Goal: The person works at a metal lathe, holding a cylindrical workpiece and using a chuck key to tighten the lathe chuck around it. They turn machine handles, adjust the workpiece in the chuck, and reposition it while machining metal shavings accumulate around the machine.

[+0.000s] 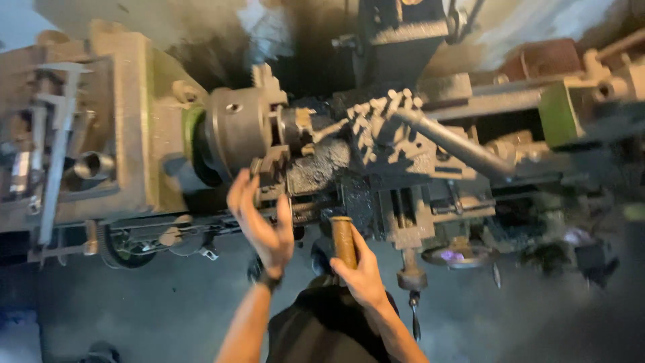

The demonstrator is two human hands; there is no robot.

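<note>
Head view looks down on a grimy metal lathe [403, 154]. The left hand [263, 225] is open, fingers spread and slightly curled, palm turned toward the chuck [235, 131]; fingertips sit just beside the chuck jaws at its lower front edge, close to touching, but blur keeps me from telling if there is real contact. It holds nothing. The right hand [359, 269] is closed around a short rusty-brown metal cylinder [343, 238], gripped at its lower half and held upright, top end free, in front of the carriage [410, 215] and below the level of the chuck. The cylinder is well clear of the chuck, not inserted in anything. A tool post [386, 124] with a long grey lever [457, 144] stands right of the chuck; a handwheel [457, 254] hangs below the carriage. A caliper-like gauge [57, 134] lies on the headstock [114, 128] at far left. Judgement: this reads as the loading step, with the workpiece in hand and the chuck being checked or steadied, nothing mounted so far. The next move likely calls for tipping the cylinder from upright to horizontal, lining it up with the chuck opening and feeding it between the jaws, keeping the left fingers out of the gap. Whether the jaws are open wide enough I cannot tell.
</note>
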